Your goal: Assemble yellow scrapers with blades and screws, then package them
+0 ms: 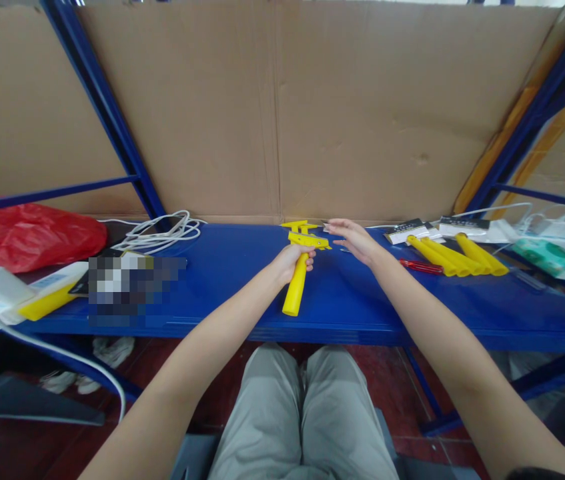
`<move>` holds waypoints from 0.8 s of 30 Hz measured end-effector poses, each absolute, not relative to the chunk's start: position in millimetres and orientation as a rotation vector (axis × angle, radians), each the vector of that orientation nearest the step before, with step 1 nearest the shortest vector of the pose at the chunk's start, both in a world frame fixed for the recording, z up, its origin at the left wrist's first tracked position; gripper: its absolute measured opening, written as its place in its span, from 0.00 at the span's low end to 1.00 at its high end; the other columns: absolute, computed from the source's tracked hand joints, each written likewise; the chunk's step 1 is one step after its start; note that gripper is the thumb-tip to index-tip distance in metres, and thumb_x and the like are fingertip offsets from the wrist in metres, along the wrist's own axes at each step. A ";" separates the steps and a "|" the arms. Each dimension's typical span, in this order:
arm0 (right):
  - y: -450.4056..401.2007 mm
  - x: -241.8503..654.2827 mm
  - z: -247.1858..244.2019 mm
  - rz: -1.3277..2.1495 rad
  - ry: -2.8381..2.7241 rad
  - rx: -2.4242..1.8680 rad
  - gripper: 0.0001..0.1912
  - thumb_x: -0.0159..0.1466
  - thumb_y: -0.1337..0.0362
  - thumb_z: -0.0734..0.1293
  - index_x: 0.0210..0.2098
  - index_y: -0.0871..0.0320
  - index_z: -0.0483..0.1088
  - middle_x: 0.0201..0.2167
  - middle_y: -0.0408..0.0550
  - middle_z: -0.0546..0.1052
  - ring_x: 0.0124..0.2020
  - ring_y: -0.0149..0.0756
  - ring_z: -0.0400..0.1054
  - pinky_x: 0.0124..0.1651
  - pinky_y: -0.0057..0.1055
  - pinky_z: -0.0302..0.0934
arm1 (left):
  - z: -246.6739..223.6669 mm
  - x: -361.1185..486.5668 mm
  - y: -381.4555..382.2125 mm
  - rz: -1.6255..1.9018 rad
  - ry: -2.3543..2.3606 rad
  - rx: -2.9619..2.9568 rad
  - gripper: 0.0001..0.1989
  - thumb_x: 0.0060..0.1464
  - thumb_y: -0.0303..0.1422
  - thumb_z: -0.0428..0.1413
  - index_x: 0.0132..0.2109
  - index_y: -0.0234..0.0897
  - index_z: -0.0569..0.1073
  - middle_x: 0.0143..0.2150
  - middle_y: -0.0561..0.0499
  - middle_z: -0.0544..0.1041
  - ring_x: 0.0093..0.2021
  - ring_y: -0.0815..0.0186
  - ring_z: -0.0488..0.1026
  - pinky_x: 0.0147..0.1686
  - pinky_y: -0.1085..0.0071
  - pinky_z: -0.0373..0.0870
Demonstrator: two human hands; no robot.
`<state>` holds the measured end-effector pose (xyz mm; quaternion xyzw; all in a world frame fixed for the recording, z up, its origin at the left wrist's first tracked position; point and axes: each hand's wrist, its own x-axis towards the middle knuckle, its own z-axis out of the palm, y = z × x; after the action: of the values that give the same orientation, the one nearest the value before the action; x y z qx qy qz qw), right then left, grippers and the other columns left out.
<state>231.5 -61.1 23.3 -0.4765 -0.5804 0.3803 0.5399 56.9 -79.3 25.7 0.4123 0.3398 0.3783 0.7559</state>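
My left hand (296,261) is closed around a yellow tool with a thick round handle (294,293), just below its flat crosswise head (305,239). The handle's lower end points toward me. Right behind the head lies another flat yellow piece (296,225), touching or nearly touching it; I cannot tell which. To the right of the head, my right hand (355,240) is open, with thumb and fingers apart. A small pale, shiny bit (327,227) shows by its fingertips, too small to name.
On the right of the blue table (242,267) lie several yellow handles (462,257), a red screwdriver-like tool (421,267) and flat packets (407,231). A coiled white cable (162,233) and a red plastic bag (37,233) are on the left. Cardboard (362,113) stands behind.
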 end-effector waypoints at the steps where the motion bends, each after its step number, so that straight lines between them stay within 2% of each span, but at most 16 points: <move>1: -62.3 238.7 30.4 0.836 -1.402 -1.205 0.12 0.52 0.61 0.67 0.37 0.55 0.68 0.44 0.48 0.73 0.45 0.38 0.66 0.43 0.35 0.60 | 26.1 56.9 -79.7 0.818 0.742 0.897 0.08 0.54 0.19 0.46 0.31 0.32 0.65 0.17 0.57 0.62 0.12 0.77 0.56 0.12 0.81 0.52; 8: -78.6 320.0 69.8 0.261 -1.914 -1.772 0.05 0.53 0.63 0.67 0.28 0.57 0.73 0.31 0.50 0.77 0.33 0.39 0.68 0.37 0.35 0.60 | 24.4 56.5 -81.1 0.846 0.742 0.914 0.09 0.54 0.18 0.44 0.30 0.32 0.64 0.17 0.56 0.63 0.12 0.77 0.56 0.12 0.81 0.53; 10: -84.2 344.9 66.0 0.205 -2.049 -1.949 0.04 0.51 0.63 0.68 0.25 0.56 0.73 0.27 0.49 0.77 0.30 0.40 0.69 0.35 0.34 0.60 | 22.5 56.2 -79.5 0.853 0.734 0.917 0.08 0.53 0.17 0.44 0.31 0.32 0.64 0.17 0.56 0.63 0.12 0.77 0.56 0.12 0.81 0.53; 13: -94.6 374.0 50.5 0.219 -2.149 -2.166 0.07 0.52 0.59 0.67 0.22 0.55 0.73 0.24 0.48 0.76 0.27 0.40 0.69 0.31 0.35 0.59 | 19.7 56.1 -76.2 0.849 0.718 0.918 0.08 0.52 0.17 0.45 0.32 0.31 0.64 0.18 0.55 0.63 0.13 0.76 0.57 0.12 0.81 0.53; 19: -116.1 396.4 22.6 0.132 -2.197 -2.091 0.07 0.54 0.60 0.66 0.27 0.55 0.74 0.30 0.50 0.77 0.31 0.41 0.70 0.36 0.35 0.61 | 17.3 56.4 -73.0 0.849 0.723 0.924 0.08 0.52 0.17 0.45 0.32 0.32 0.64 0.17 0.56 0.63 0.13 0.76 0.57 0.13 0.80 0.53; 24: -120.2 400.9 7.1 -0.052 -2.175 -2.076 0.09 0.55 0.60 0.64 0.31 0.55 0.74 0.29 0.50 0.76 0.29 0.40 0.69 0.33 0.34 0.61 | 16.2 56.3 -71.8 0.844 0.720 0.917 0.08 0.53 0.18 0.46 0.31 0.33 0.63 0.18 0.56 0.63 0.13 0.77 0.57 0.13 0.80 0.52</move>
<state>400.9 -120.2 7.1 -0.6887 -0.7217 -0.0174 0.0672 56.3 -71.8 16.2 0.4199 0.3295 0.3867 0.7520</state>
